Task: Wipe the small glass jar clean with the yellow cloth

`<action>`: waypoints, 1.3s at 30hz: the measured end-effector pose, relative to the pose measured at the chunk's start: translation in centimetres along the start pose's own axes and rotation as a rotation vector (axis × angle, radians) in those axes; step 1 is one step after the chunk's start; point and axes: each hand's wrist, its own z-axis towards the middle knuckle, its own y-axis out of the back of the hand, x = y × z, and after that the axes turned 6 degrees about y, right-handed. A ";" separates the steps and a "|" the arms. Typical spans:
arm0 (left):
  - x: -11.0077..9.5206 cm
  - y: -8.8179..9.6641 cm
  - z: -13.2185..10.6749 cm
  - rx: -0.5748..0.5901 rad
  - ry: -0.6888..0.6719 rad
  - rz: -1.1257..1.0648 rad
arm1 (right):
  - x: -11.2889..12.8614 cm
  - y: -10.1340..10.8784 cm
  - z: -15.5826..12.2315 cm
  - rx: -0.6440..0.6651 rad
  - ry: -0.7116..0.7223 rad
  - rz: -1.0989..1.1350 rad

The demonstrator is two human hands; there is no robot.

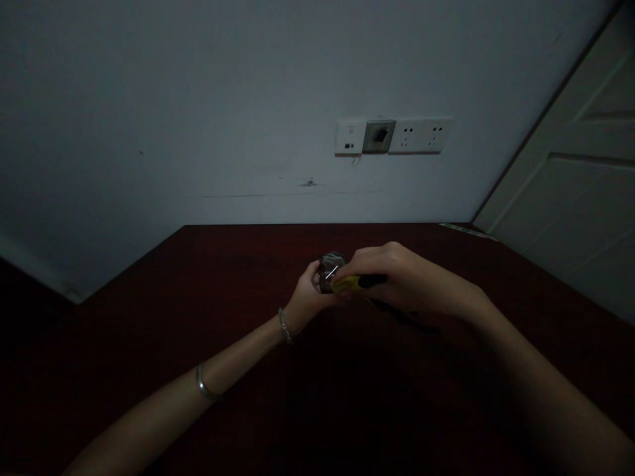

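Note:
My left hand, with bracelets on its arm, is wrapped round a small, dark, shiny object, partly see-through, whose kind I cannot make out. My right hand grips a yellow-and-black tool from above. A thin bright line, perhaps a metal blade or a reflection, shows where the tool meets the dark object. Both hands are close together above the dark red table. Fingers and dim light hide much of both objects. Below my right hand is a dark strip, too dim to name.
A pale wall rises behind the table, with a row of sockets and a switch. To the right stands a white panelled door. A thin flat strip lies at the table's back right edge.

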 end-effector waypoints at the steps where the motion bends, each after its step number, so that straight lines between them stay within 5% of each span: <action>1: 0.2 0.0 0.2 -0.005 -0.014 0.007 | 0.1 0.1 0.0 -0.026 -0.013 -0.025; 6: 1.1 -0.3 0.5 0.039 -0.057 0.096 | -0.7 -0.4 -0.2 -0.095 -0.013 -0.205; 14: 1.0 -0.8 0.4 -0.009 -0.072 0.194 | -0.9 -1.4 0.3 -0.024 -0.006 -0.319; 25: 0.7 -0.5 0.6 -0.045 -0.129 0.129 | 0.4 -1.2 0.7 0.116 -0.048 -0.054; 35: 0.3 -0.9 -0.1 -0.010 -0.024 0.101 | -1.5 0.1 -0.7 -0.221 -0.038 -0.182; 39: 0.2 -1.1 -0.2 -0.013 -0.057 0.161 | -1.9 -0.6 -0.4 -0.177 0.000 -0.221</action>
